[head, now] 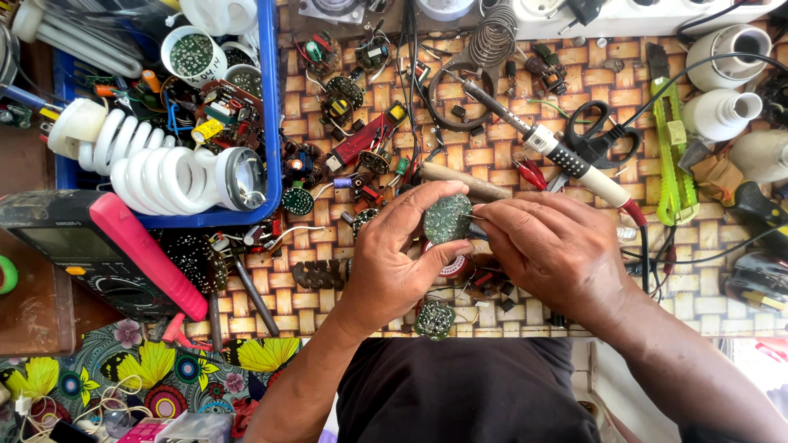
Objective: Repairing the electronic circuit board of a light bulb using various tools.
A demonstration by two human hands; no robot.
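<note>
Head cam looks straight down at a pretty messy desk (525,308) with a woven bamboo-style mat on it. The left hand (398,262) has its fingers (427,205) curled around a small round green circuit board (447,218), thumb underneath and the other fingers wrapped over the top edge, so it's pinched firmly and held up off the desk, roughly between both hands. The right hand (558,246) comes in from the other side with its fingers pressed together at the tips, pinching something thin right against the board's right edge; it's too small to tell what exactly, maybe a wire lead.

Just beyond the fingers lies a soldering iron (550,146) at a slant, with a wooden handle (464,182) just beside the left fingertips. Black scissors (603,135) and a green utility knife (673,148) sit further off past the right hand. Under the hands there's another round green board (433,320) and a small roll with a red rim (453,264), partly hidden. Off past the left hand, a blue bin (269,107) holds spiral bulbs (156,168) and loose parts, and a black multimeter with a pink side (107,250) lies near it.
</note>
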